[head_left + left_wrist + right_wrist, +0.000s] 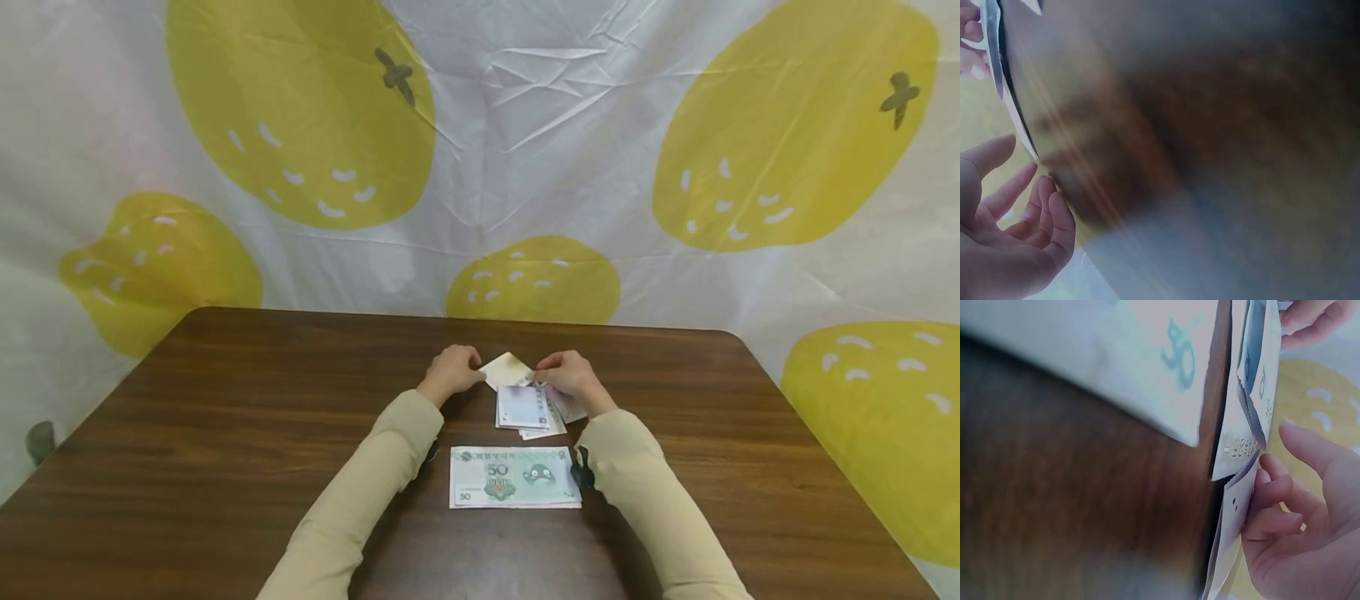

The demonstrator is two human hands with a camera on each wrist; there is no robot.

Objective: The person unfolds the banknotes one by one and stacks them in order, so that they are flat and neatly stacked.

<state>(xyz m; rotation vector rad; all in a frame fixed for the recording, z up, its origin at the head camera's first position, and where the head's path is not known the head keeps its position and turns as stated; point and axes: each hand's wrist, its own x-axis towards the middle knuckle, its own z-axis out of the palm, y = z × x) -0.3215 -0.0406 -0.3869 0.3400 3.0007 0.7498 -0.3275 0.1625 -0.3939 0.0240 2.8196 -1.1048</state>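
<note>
From my end, the largest thing I see is the hanging cloth (525, 150) along the far side, white with big yellow lemons. Before it lies the dark brown wooden table (187, 467). Two pale cream sleeves (360, 483) reach across it from the near side, one on the left and one on the right.

Between them, at the near middle, green paper notes (513, 492) printed with 50 lie flat and nearly lined up. Farther off, the left hand (452, 371) and right hand (573, 379) face each other across a small cluster of notes.

The left hand has its thumb well apart from loosely bent fingers, the tips at the left corner of a yellowish note (507, 371). That view is blurred, so I would only say they seem to touch it. The right hand also keeps its thumb apart, its bent fingers at the notes' right side.

Just nearer than the yellowish note sits a pale bluish note (521, 410), overlapping other paper, and a pinkish note (567, 406) pokes out on the right, below the right hand. Smallest is a black wrist piece (582, 468) at the right cuff.
</note>
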